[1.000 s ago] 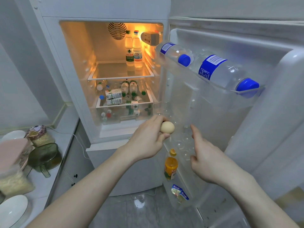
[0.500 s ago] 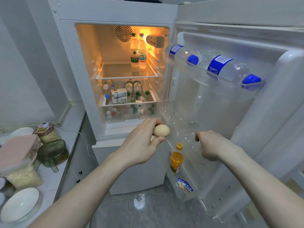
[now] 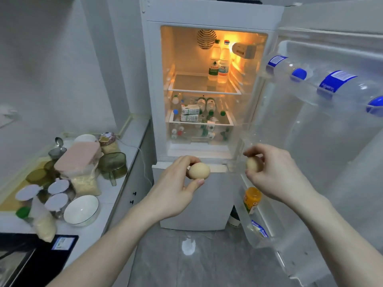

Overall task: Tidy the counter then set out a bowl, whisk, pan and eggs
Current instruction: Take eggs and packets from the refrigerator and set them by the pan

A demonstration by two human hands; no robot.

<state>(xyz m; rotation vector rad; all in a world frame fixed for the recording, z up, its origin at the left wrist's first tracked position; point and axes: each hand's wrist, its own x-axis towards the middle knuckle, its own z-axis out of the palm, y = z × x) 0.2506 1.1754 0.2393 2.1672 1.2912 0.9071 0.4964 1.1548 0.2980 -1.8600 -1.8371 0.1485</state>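
Eggs sit one in each hand before the open fridge [image 3: 207,13]. At nine o'clock the worktop [image 3: 116,183] carries a white bowl [image 3: 81,210]. Left hand [image 3: 174,191] fingers pinch an egg [image 3: 199,170] at centre; at three o'clock, right hand [image 3: 275,172] fingers curl around another egg [image 3: 253,164] beside the door shelf [image 3: 259,214].

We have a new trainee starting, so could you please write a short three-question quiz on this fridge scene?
1. True or false: each hand holds an egg.
2. Where does the white bowl stand? A) on the counter B) on the fridge shelf C) on the floor
3. Fill in: the orange bottle stands in the fridge ____.

Key
1. True: the left hand holds one egg and the right hand holds another egg.
2. A, on the counter.
3. Door.
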